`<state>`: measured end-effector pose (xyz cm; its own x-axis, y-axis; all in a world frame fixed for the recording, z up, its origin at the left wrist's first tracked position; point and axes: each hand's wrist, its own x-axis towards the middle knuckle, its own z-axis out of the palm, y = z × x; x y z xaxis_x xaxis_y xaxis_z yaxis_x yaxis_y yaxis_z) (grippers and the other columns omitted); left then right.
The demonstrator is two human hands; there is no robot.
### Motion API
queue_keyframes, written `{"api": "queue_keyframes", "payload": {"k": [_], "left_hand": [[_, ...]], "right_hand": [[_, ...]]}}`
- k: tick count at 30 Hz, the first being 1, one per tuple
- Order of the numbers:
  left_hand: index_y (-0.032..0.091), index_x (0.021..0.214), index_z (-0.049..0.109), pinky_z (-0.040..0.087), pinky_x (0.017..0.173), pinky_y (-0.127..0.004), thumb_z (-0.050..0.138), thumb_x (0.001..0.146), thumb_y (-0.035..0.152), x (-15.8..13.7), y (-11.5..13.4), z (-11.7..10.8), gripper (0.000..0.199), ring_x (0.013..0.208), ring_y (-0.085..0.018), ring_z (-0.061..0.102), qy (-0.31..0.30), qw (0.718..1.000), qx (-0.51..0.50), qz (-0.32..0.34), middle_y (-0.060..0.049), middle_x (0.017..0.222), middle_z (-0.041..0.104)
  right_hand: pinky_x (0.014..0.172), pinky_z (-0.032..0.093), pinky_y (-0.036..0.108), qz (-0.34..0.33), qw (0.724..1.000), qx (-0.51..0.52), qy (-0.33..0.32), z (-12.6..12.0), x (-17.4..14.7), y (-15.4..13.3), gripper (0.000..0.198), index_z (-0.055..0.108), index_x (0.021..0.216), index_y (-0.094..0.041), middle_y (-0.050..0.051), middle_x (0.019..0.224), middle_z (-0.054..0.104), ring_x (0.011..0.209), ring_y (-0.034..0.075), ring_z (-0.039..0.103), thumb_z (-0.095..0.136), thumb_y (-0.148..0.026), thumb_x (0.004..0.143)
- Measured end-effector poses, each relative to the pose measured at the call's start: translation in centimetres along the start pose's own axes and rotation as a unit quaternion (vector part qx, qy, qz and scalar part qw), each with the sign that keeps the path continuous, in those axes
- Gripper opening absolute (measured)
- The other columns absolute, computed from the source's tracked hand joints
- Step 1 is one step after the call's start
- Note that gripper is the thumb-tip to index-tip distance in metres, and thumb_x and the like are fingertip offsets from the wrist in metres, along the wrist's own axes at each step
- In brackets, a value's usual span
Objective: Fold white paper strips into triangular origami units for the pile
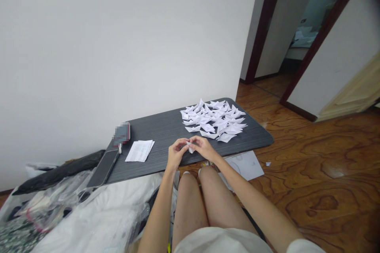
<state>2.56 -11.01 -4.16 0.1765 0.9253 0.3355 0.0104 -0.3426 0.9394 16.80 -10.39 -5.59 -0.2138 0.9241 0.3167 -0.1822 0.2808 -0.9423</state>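
A small folded white paper (190, 148) is pinched between both my hands at the front edge of the dark table (162, 126). My left hand (177, 151) grips its left side with thumb and fingers. On its other side my right hand (203, 147) holds it the same way, and the fingers partly cover the paper's shape. Beyond my hands, many folded paper boats (212, 118) lie crowded together on the right part of the table. To the left rests a small stack of paper sheets (139, 151), the top one bearing faint print.
A phone-like device (121, 134), partly pixelated, stands at the table's left end with a cable plugged in. Near it lies a dark flat slab (102, 168). Plastic bags and white bedding (103, 213) fill the lower left. White sheets (245, 165) lie below the table's front edge.
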Motion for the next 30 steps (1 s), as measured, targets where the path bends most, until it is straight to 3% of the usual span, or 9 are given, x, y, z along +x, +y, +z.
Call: {"api": "queue_keyframes", "payload": {"k": [3,5,8,10,15,20,23,30], "left_hand": [[0.013,0.072,0.057,0.045,0.073,-0.026,0.062,0.066,0.028,0.0,-0.3,0.1,0.016,0.08,-0.016,0.057,0.015,1.0,0.012,-0.014,-0.006,0.085,0.061],[0.013,0.074,0.055,0.046,0.06,-0.022,0.061,0.066,0.03,-0.1,-0.5,0.2,0.019,0.064,-0.012,0.058,0.028,0.998,0.029,-0.038,-0.003,0.071,0.06],[0.015,0.087,0.05,0.037,0.037,-0.017,0.056,0.069,0.034,-0.2,-0.7,0.2,0.026,0.038,-0.008,0.05,0.042,0.995,0.058,-0.067,0.003,0.056,0.055],[0.017,0.09,0.049,0.031,0.031,-0.016,0.053,0.072,0.036,-0.3,-0.7,0.2,0.027,0.031,-0.007,0.046,0.05,0.993,0.087,-0.066,0.005,0.054,0.054],[0.016,0.083,0.053,0.036,0.036,-0.017,0.049,0.075,0.036,-0.4,-0.4,0.3,0.023,0.035,-0.007,0.049,0.061,0.989,0.129,-0.048,0.002,0.055,0.057],[0.014,0.086,0.053,0.048,0.052,-0.022,0.055,0.071,0.035,-0.4,-0.1,0.5,0.026,0.054,-0.012,0.06,0.009,0.996,0.054,-0.063,-0.005,0.075,0.064],[0.013,0.087,0.054,0.05,0.063,-0.028,0.058,0.069,0.033,-0.4,-0.1,0.4,0.027,0.065,-0.016,0.062,-0.018,0.997,0.016,-0.074,-0.006,0.075,0.065],[0.012,0.084,0.055,0.049,0.07,-0.033,0.059,0.068,0.033,-0.5,-0.3,0.2,0.026,0.072,-0.019,0.063,-0.01,0.996,-0.029,-0.083,-0.006,0.077,0.065]], "right_hand": [[0.068,0.044,0.025,-0.006,1.0,-0.021,0.011,0.1,0.2,0.1,0.014,0.051,0.07,-0.016,0.0,0.074,0.054,0.072,0.012,0.053,0.06,-0.027,0.067],[0.059,0.044,0.023,0.011,1.0,-0.013,0.02,0.1,0.4,0.1,0.015,0.051,0.07,-0.016,-0.001,0.068,0.053,0.064,0.011,0.053,0.061,-0.027,0.065],[0.041,0.039,0.02,0.06,0.997,0.033,0.027,0.2,0.7,-0.1,0.022,0.05,0.078,-0.016,-0.003,0.059,0.053,0.044,0.008,0.049,0.061,-0.029,0.064],[0.04,0.038,0.02,0.073,0.994,0.073,0.025,0.1,0.9,-0.1,0.029,0.05,0.089,-0.016,-0.004,0.056,0.054,0.041,0.008,0.049,0.061,-0.029,0.065],[0.051,0.04,0.021,0.073,0.99,0.123,0.0,-0.1,1.0,0.5,0.039,0.056,0.095,-0.014,0.0,0.067,0.06,0.058,0.01,0.055,0.066,-0.022,0.059],[0.047,0.035,0.02,0.077,0.993,0.082,0.02,0.0,1.0,0.3,0.035,0.061,0.093,-0.013,0.001,0.067,0.061,0.053,0.008,0.048,0.063,-0.03,0.063],[0.046,0.035,0.02,0.08,0.994,0.066,0.018,0.1,0.9,-0.1,0.036,0.062,0.094,-0.014,0.002,0.07,0.061,0.05,0.007,0.045,0.063,-0.033,0.063],[0.047,0.035,0.02,0.058,0.997,0.049,0.006,0.0,0.8,-0.4,0.031,0.064,0.093,-0.017,0.0,0.071,0.054,0.051,0.006,0.042,0.061,-0.033,0.066]]}}
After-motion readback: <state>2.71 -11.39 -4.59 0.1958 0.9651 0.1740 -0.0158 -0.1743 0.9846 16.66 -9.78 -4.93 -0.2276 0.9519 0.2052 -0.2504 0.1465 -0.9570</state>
